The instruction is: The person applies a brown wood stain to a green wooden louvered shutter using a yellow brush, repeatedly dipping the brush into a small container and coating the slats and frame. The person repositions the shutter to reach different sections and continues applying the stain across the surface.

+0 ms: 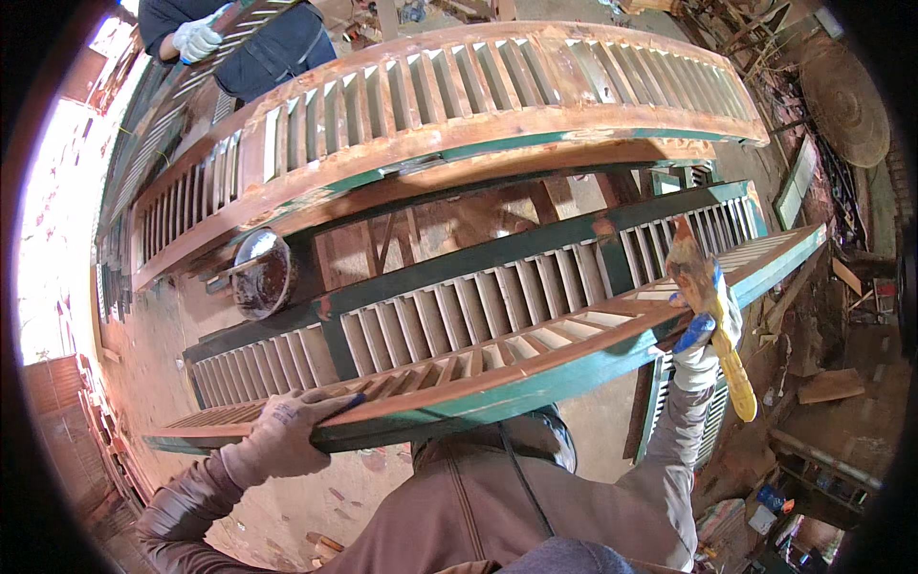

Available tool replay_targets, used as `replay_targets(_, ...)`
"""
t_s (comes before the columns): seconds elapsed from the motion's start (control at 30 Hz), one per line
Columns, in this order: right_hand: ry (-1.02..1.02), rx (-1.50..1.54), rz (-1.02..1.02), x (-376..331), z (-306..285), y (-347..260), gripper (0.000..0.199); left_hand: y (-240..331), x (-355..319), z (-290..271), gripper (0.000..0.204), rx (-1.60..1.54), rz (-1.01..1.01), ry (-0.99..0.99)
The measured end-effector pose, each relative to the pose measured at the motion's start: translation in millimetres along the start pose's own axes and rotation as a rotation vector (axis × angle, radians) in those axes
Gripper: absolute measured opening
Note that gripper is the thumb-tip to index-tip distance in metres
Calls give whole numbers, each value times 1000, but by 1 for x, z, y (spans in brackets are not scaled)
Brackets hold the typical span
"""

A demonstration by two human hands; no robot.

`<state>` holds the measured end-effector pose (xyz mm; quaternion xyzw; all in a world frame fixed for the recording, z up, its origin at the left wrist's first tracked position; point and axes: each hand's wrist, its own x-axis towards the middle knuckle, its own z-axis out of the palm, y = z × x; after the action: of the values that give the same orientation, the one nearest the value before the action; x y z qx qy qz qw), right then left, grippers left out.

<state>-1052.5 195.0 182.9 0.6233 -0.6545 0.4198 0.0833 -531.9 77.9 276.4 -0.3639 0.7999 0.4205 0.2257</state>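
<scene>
A long louvred shutter is tilted on edge in front of me, its near side green and its upper face bare reddish wood. My left hand, in a pale glove, is closed over its near edge towards the left end. Towards the right end, my gloved right hand is closed around a paintbrush with a yellow handle. The brush's brown-stained head points up and away, above the slats. Just beyond lies a second louvred shutter with a dark green frame and pale slats.
Farther off, a large bare-wood louvred shutter spans the view. A round container with dark contents stands at the left. At the upper left, a co-worker's gloved hand grips another shutter. Scrap wood litters the right side.
</scene>
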Motion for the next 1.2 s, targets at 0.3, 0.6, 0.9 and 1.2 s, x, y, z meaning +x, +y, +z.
replay_targets(0.3, 63, -47, -126, 46, 10, 27, 56, 8, 14, -38, 95, -83, -63, -11)
replay_targets(0.6, 144, 115, 165, 43, 45, 41, 88, 15, 32, -56, 87, 178, -43, 164)
replay_targets(0.9, 273, 43, 27, 35, 48, 9, 91, 13, 30, -18, 80, 224, -91, 252)
replay_targets(1.2, 1177, 999, 663, -136, 16, 75, 84, 8, 9, 103, 71, 361, -56, 449)
